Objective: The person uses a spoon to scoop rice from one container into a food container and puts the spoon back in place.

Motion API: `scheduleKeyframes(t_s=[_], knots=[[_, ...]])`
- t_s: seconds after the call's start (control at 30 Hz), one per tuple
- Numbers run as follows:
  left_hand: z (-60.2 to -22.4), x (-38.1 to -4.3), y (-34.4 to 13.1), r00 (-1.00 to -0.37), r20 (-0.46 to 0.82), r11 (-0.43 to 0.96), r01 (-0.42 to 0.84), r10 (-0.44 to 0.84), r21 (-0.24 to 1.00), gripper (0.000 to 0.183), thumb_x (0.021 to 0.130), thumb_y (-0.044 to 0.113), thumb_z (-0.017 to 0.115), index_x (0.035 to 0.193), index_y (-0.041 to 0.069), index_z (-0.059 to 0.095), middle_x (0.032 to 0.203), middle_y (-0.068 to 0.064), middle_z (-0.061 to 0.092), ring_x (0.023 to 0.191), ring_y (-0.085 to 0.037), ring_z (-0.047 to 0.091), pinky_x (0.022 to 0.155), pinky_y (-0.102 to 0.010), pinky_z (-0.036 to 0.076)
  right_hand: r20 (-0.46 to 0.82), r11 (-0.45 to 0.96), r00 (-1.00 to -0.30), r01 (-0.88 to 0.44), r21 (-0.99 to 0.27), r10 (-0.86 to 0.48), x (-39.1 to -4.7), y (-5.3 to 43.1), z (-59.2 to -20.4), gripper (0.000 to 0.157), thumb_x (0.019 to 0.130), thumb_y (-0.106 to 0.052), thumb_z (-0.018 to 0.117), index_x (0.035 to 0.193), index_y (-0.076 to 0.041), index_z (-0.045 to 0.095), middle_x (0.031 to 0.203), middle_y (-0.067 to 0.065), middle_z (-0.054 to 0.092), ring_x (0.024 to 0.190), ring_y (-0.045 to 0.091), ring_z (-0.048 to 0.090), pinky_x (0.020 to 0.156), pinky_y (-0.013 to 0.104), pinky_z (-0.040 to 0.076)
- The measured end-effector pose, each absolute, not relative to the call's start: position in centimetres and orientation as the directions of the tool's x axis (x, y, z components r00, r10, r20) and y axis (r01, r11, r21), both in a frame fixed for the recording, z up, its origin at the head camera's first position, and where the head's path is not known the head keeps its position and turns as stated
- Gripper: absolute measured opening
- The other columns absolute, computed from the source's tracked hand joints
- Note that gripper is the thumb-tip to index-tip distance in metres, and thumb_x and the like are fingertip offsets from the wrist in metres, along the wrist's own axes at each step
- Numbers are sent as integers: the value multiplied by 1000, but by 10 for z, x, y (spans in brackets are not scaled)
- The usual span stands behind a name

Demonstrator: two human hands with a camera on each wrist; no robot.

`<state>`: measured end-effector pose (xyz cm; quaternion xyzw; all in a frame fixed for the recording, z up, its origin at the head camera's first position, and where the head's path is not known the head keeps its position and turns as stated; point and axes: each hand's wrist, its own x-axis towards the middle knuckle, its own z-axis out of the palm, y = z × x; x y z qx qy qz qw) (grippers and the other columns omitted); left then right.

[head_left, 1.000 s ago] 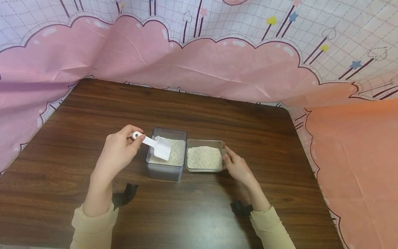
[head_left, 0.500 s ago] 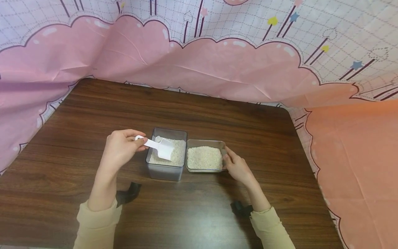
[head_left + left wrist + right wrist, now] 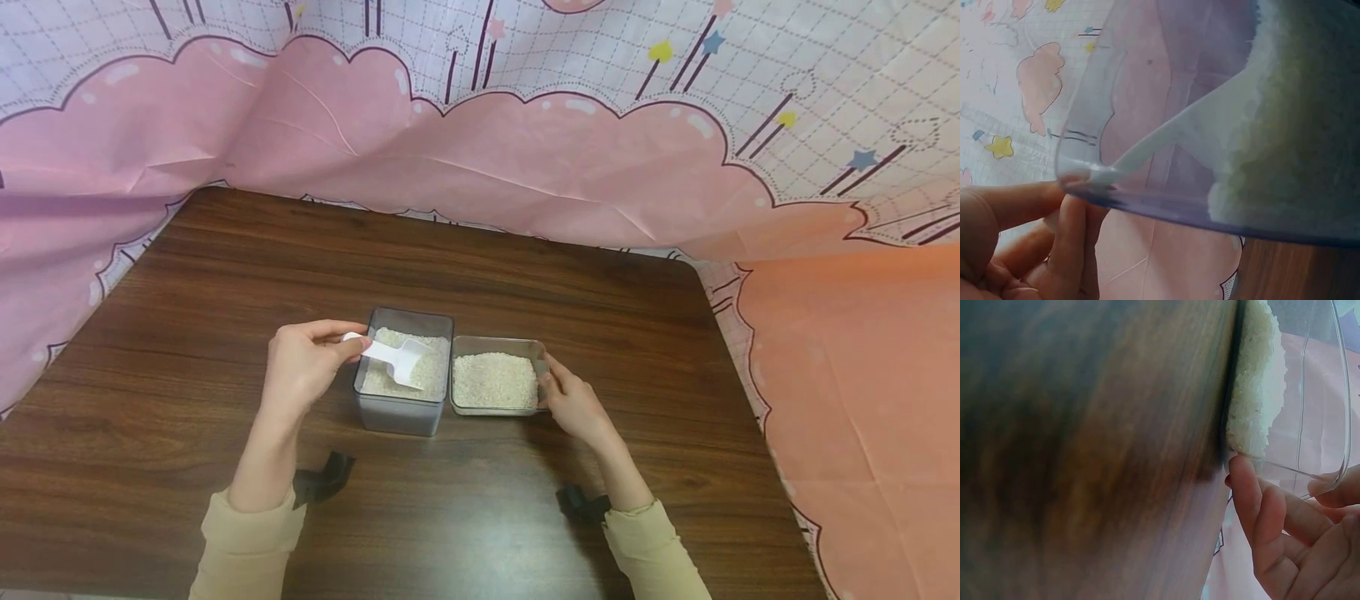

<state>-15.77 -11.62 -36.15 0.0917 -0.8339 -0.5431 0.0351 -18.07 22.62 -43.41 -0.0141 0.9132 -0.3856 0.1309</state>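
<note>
In the head view my left hand [image 3: 306, 364] pinches the handle of a white scoop [image 3: 403, 358] between thumb and fingers. Its blade dips into the white rice [image 3: 433, 357] inside a tall, grey see-through container [image 3: 397, 415]. Through the container's wall in the left wrist view, the scoop [image 3: 1166, 134] slants down into the grains. On the right, a lower clear container [image 3: 498, 341] holds more rice [image 3: 491, 379]. My right hand [image 3: 579, 406] grips its right end, thumb at the rim and fingers low on the wall, as the right wrist view shows.
Both containers stand side by side on a dark wooden table [image 3: 450, 267]. Black straps [image 3: 326, 477] hang at both wrists. A pink and white patterned cloth [image 3: 465, 158] surrounds the table's back and sides.
My left hand has moved right and toward the tall container, and the scoop's blade has gone from above the rice into it. The right hand and its container have stayed put.
</note>
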Motion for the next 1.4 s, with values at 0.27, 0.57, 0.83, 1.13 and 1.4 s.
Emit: scheduleKeyframes(t_s=[0.27,0.57,0.83,1.13,1.4], knots=[[-368,-162,-123,-984,-82,144,-105,-161,984,28,87,2,71,111,-12,67,95,-14,72,71,-5,70,72,-25,56,-234,695,-964,82,-714,-127,-181,226,-435,50,107,-20,36,153,-6,27,128,24,60,74,23,63,54,30,40],[-375,-160,-139,-986,-66,-100,-51,-156,994,19,88,-3,69,104,-13,68,81,4,70,73,-7,69,70,-22,56,-233,692,-963,77,-718,-134,-182,227,-435,50,107,-19,36,153,-5,26,128,23,60,71,23,61,54,30,40],[-375,-155,-148,-985,-68,-279,-22,-157,960,19,87,-7,68,81,9,77,80,0,72,71,-9,69,69,-21,56,-232,699,-964,75,-711,-132,-182,226,-434,50,107,-19,37,153,-4,26,127,23,61,73,23,62,54,31,40],[-379,-153,-156,-980,-76,-337,-11,-182,941,14,89,-4,67,84,5,76,84,-2,71,73,-10,67,70,-19,55,-233,698,-963,75,-712,-135,-182,226,-434,50,107,-19,36,153,-3,26,126,23,62,70,24,61,54,30,40],[-379,-156,-156,-984,-92,-472,-8,-154,881,10,90,-4,66,86,2,74,90,-7,68,76,-12,66,70,-19,54,-229,703,-963,65,-708,-142,-182,228,-434,50,107,-18,36,153,-2,25,127,24,61,71,23,61,54,29,40]])
